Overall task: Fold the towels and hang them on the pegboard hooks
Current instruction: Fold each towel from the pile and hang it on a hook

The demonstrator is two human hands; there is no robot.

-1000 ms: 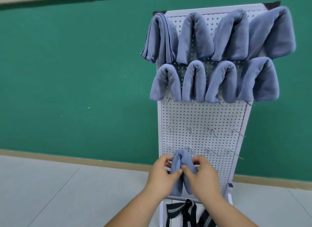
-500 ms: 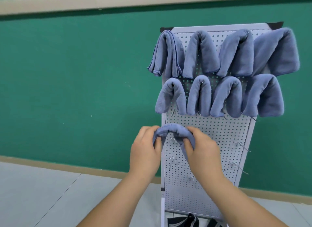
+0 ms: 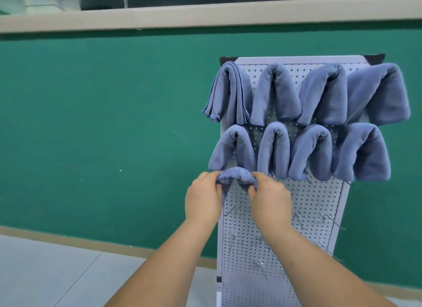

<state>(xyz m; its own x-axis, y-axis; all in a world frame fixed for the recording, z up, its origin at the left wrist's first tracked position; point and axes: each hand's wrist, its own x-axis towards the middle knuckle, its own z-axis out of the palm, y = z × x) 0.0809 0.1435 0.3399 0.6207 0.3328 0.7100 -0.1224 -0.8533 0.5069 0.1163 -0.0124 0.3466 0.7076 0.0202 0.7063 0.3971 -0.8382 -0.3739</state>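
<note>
A white pegboard (image 3: 319, 197) stands against the green wall. Several folded blue towels hang on it in two rows, the top row (image 3: 276, 92) and the second row (image 3: 274, 151). A folded blue towel (image 3: 235, 175) is bent into an arch at the left end of the third row of hooks, just under the second row. My left hand (image 3: 203, 198) grips its left side and my right hand (image 3: 269, 198) grips its right side. The hook behind the arch is hidden.
Bare metal hooks (image 3: 331, 220) stick out of the lower pegboard in several rows. The green wall (image 3: 102, 135) runs behind, with a beige ledge above and a pale tiled floor (image 3: 45, 272) below left.
Both hands have lifted the folded towel from low on the board up to the third row, spreading it into an arch. The camera has tilted upward.
</note>
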